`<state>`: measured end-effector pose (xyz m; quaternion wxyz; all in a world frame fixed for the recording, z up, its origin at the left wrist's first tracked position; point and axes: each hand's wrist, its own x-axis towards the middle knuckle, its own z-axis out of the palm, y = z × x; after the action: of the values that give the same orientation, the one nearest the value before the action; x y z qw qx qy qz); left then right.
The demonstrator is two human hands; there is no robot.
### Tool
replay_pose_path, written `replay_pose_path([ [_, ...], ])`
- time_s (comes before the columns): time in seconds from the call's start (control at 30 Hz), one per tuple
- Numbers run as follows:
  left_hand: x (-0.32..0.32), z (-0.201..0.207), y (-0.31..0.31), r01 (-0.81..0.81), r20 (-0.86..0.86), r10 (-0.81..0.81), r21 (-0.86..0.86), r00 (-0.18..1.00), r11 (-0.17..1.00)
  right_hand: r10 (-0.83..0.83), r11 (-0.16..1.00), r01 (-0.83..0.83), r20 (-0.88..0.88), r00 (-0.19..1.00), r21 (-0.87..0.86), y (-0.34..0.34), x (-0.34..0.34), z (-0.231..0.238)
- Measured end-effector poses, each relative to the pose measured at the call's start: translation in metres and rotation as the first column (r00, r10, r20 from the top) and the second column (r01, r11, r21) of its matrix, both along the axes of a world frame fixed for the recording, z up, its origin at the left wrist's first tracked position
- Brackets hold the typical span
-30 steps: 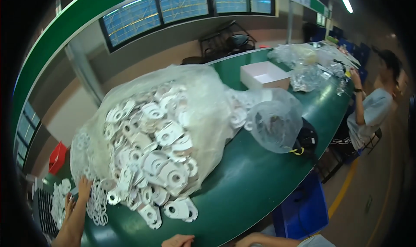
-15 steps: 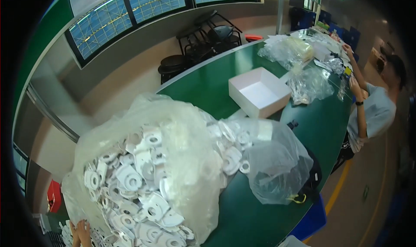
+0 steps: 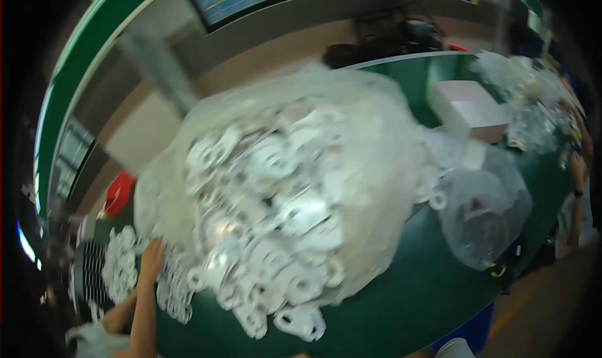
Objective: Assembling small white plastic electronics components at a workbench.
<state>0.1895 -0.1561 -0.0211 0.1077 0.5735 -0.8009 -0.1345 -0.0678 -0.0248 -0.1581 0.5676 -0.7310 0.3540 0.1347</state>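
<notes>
Neither of my hands shows clearly; at the lower edge there is only a sliver of skin, too small to tell what it is. A large translucent plastic bag [image 3: 376, 232] lies open on the green table [image 3: 376, 323] in front of me. White flat plastic parts [image 3: 276, 163] with round holes fill it and spill from its mouth toward me. Another person's hand [image 3: 152, 257] reaches in at the left among smaller white parts [image 3: 119, 267]; its fingers are blurred, and what it touches cannot be made out.
Right of the big bag lies a clear plastic bag [image 3: 483, 213], with a white box [image 3: 470, 104] behind it. A red bin [image 3: 119, 193] stands at the left. Dark stools [image 3: 389, 35] are by the wall. Another person's arm [image 3: 578, 195] is at the far right.
The view has swung left, so the bag, box and table sit farther right and the picture is blurred. More of the left-hand person's arms now shows.
</notes>
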Motion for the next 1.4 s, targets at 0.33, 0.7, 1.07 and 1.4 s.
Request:
replay_pose_path([
  [0.33, -0.033, 0.015, 0.122, 0.299, -0.392, -0.322, -0.121, 0.862, 0.947, 0.026, 0.955, -0.113, -0.299, 0.954, -0.275, 0.096, 0.022, 0.065],
  [0.7, -0.040, 0.027, 0.123, 0.260, -0.278, -0.279, -0.103, 0.919, 0.960, -0.617, -0.230, 0.641, 0.619, 0.485, -0.732, -0.225, -0.239, 0.304],
  [1.07, -0.034, 0.030, 0.122, 0.207, -0.317, -0.182, 0.047, 0.931, 0.977, -0.902, -0.312, 0.192, 0.354, 0.246, -0.930, -0.341, -0.329, 0.227],
  [1.4, -0.030, 0.031, 0.122, 0.202, -0.343, -0.201, -0.032, 0.918, 0.979, -0.625, -0.524, 0.599, 0.751, 0.212, -0.605, -0.039, -0.116, 0.341],
])
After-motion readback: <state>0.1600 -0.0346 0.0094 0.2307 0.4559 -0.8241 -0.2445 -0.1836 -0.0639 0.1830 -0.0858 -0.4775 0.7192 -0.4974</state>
